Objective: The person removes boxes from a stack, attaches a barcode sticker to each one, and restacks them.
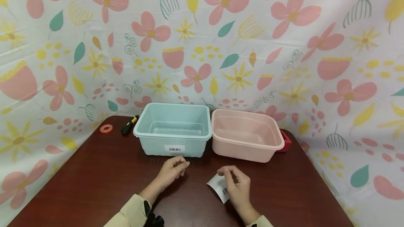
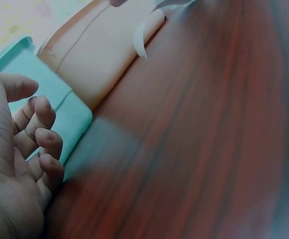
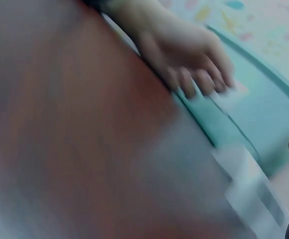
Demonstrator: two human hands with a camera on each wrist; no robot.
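A person's right hand [image 1: 238,186] pinches a curling white label [image 1: 217,185] by its upper edge, in front of the pink bin [image 1: 243,154]; whether the label touches the surface [image 1: 94,174] is unclear. The left hand [image 1: 170,173], loosely curled and holding nothing visible, hangs near the blue bin [image 1: 151,144], which bears a barcode sticker [image 1: 175,149]. The step appears to be handling the label; the next move likely calls for steadying and flattening its curl. Both forearms reach in from the near side, angled inward.
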